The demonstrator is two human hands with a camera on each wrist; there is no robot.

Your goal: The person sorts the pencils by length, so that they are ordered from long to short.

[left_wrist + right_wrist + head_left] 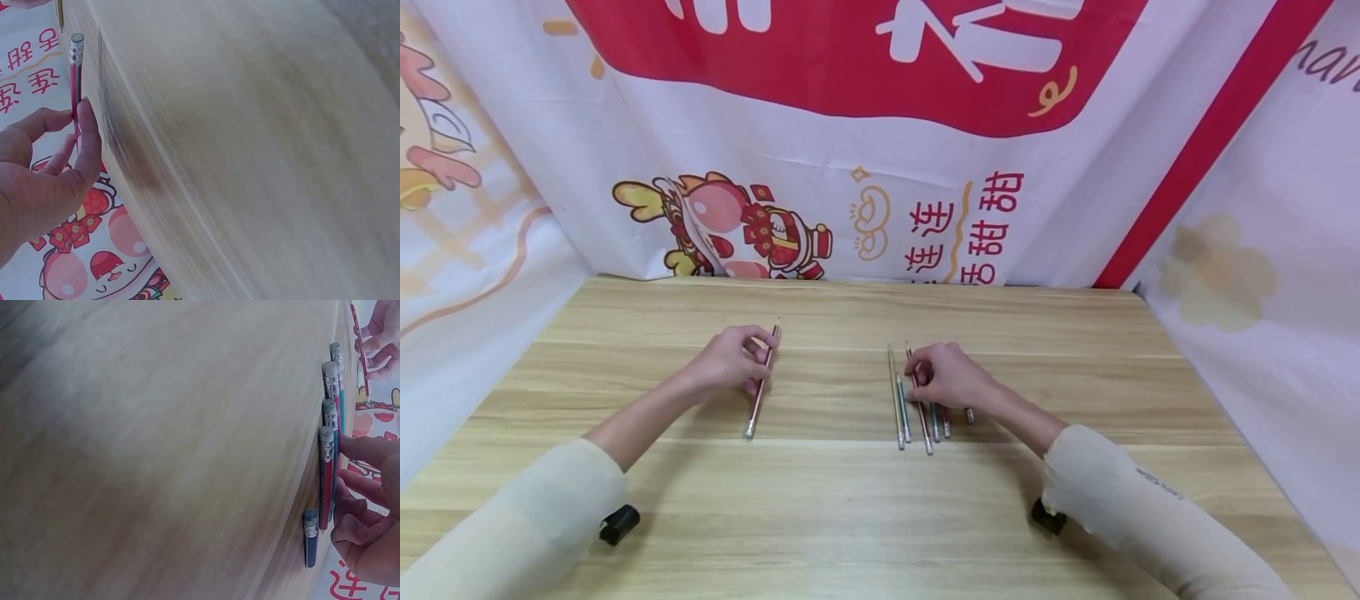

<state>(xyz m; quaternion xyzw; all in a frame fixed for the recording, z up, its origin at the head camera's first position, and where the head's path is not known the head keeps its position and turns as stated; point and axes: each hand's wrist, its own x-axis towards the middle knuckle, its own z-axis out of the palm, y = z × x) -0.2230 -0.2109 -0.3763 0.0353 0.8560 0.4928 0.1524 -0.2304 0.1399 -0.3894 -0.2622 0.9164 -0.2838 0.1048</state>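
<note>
My left hand (727, 360) pinches a dark-red striped pencil (758, 406) at the table's left-centre, its metal ferrule and eraser towards me. In the left wrist view, thumb and fingertips hold that pencil (76, 81) below its eraser. To the right, my right hand (953, 379) bends over a row of pencils and pinches a red striped pencil (924, 427). Left of it lie a gold pencil (896, 402) and a blue pencil (904, 414). Another blue pencil (935, 427), a red pencil (947, 426) and a dark pencil (970, 415) are partly hidden under that hand.
The pencils lie on a wood-grain table (820, 500). Printed white and red cloth (850, 133) hangs along the back edge, with more cloth at both sides. Small black devices (620, 524) show beneath the sleeves.
</note>
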